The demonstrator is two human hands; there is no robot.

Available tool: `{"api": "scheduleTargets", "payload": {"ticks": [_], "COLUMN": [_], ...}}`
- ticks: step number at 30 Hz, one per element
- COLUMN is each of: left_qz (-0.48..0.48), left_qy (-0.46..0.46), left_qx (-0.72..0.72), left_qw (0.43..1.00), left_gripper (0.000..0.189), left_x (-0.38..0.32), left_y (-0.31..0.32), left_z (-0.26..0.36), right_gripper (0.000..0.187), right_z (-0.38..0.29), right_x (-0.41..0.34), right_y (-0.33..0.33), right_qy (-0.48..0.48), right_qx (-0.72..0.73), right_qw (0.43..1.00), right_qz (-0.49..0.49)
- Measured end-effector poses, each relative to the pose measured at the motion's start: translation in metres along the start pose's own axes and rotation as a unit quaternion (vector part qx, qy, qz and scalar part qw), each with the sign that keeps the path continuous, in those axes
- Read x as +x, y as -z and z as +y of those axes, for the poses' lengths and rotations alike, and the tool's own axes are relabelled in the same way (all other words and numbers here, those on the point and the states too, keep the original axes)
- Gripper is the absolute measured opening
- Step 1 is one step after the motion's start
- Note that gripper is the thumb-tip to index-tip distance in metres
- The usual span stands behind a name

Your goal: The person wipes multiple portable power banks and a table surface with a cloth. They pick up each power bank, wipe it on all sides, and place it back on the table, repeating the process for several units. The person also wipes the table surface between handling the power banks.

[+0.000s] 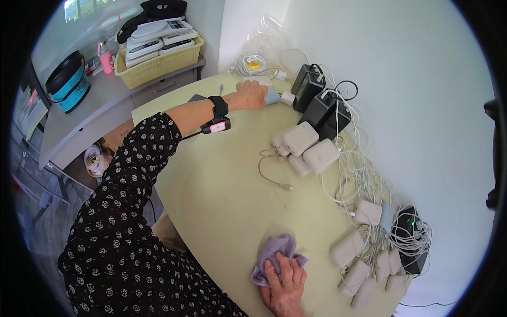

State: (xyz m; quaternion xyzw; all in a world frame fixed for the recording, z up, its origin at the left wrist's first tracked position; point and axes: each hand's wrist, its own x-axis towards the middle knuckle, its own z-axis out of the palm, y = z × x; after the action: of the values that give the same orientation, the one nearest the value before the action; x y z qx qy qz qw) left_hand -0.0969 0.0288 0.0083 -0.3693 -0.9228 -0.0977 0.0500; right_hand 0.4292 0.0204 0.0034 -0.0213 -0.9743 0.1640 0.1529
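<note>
My right hand (286, 287) presses on a crumpled purple cloth (273, 253) lying on the pale yellow tabletop (222, 190), its fingers bent over the fabric. At the far end of the table, my left hand (252, 95) rests on a light blue block-shaped item (272, 96), beside a whitish one (258, 81); its fingertips are hidden, so its hold cannot be told. A black band (219, 107) with a small device sits on the left wrist. A white plug adapter (287, 98) lies just right of the left hand.
White power banks (301, 138), black power stations (309, 88) and tangled white cables (360, 170) line the wall side. More white power banks (346, 248) lie at the lower right by a black device (410, 233). A yellow basket (162, 61) of scales stands on a grey desk (107, 103).
</note>
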Motion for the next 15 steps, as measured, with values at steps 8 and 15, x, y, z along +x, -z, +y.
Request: {"api": "scheduleTargets", "payload": {"ticks": [8,15], "left_qz": [-0.064,-0.139], "left_qy": [-0.194,-0.257], "left_qx": [-0.114,-0.141], "left_qw": [0.972,0.946], "left_gripper": [0.067,0.064], "left_x": [-0.052,-0.062], "left_y": [0.032,0.036], "left_z": [0.086,0.128], "right_gripper": [0.055,0.063], "right_z": [0.004,0.006], "right_x": [0.002,-0.003], "right_y": [-0.004,-0.004], "right_qy": [-0.003,-0.021], "right_qx": [-0.018,-0.018], "right_qw": [1.0,0.999], "right_qz": [-0.022,-0.032]}}
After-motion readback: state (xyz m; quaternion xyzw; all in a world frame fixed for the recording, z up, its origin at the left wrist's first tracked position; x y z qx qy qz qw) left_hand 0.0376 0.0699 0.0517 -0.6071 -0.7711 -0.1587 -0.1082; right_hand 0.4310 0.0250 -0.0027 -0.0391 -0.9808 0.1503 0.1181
